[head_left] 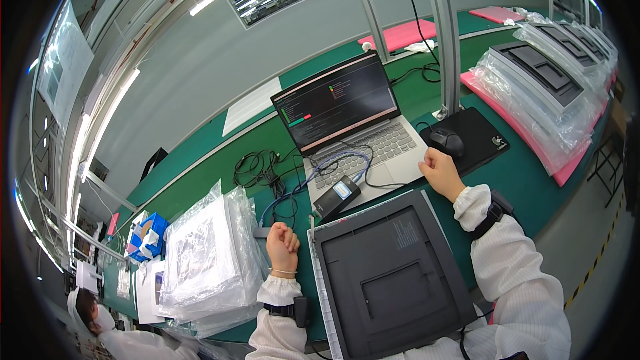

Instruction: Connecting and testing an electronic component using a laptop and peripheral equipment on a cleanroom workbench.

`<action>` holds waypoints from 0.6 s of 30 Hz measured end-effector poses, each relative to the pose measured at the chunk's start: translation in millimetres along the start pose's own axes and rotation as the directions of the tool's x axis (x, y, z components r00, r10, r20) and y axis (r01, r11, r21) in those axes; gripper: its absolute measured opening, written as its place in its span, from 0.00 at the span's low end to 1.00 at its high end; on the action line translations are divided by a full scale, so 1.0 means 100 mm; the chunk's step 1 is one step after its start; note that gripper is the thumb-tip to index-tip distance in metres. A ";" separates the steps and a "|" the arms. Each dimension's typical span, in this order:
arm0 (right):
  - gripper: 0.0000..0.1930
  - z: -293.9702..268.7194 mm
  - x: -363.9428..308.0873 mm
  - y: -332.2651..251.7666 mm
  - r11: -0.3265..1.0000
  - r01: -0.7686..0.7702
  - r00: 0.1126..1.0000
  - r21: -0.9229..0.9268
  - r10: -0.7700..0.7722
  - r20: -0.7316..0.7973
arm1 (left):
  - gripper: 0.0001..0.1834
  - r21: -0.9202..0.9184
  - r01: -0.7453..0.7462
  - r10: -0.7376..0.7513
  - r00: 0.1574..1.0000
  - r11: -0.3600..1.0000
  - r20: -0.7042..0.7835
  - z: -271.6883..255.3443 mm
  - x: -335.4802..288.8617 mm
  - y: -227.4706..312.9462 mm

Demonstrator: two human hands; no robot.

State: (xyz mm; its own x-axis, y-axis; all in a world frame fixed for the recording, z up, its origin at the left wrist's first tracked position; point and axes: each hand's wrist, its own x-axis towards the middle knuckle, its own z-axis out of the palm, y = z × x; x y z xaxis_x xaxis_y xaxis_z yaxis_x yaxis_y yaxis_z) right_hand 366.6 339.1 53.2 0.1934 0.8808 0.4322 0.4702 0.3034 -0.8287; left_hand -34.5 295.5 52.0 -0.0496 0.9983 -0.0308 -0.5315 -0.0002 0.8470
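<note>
My left hand (283, 248) is closed in a fist beside the left edge of a dark grey panel (393, 280) with a pale rim. A small grey tab (261, 232) shows right beside that fist; whether they touch I cannot tell. My right hand (441, 172), also a fist with nothing visible in it, is at the right front corner of an open laptop (383, 177). Just past it lies a black mouse (447, 141) on a black mouse pad (483, 140). Between panel and laptop, a small black box (337, 198) with a blue-and-white label has a blue cable attached.
Bagged flat parts (207, 253) are stacked on the left, near a blue bin (148, 235). Bagged grey panels (540, 80) lie over pink foam (510, 127) on the right. Black cables (260, 170) tangle left of the laptop. A metal post (443, 40) rises behind. Another person (100, 323) is at lower left.
</note>
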 end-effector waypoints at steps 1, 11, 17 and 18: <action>0.12 0.00 0.00 0.01 1.000 -0.013 1.000 0.009 0.013 -0.006 | 0.08 0.011 -0.005 0.005 1.000 1.000 -0.007 0.02 -0.01 0.00; 0.13 -0.01 0.01 -0.01 1.000 0.009 0.999 0.008 -0.009 -0.040 | 0.07 0.083 -0.018 0.018 1.000 0.996 0.010 0.04 0.00 -0.01; 0.15 -0.01 0.00 -0.02 1.000 0.029 0.998 0.005 -0.028 -0.062 | 0.06 0.107 -0.015 0.013 1.000 0.994 0.026 0.04 -0.02 0.00; 0.16 -0.02 0.00 0.04 0.998 0.053 0.998 -0.025 -0.054 -0.044 | 0.06 0.106 -0.015 0.012 1.000 0.994 0.027 0.05 -0.02 0.00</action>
State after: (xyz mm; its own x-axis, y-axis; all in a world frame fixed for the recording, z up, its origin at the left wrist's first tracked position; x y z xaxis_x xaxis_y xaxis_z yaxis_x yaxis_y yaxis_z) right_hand 369.7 339.6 50.8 0.2055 0.8463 0.4914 0.5010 0.3404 -0.7957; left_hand -29.8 293.7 54.7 -0.0332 0.9994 -0.0061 -0.4379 -0.0090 0.8990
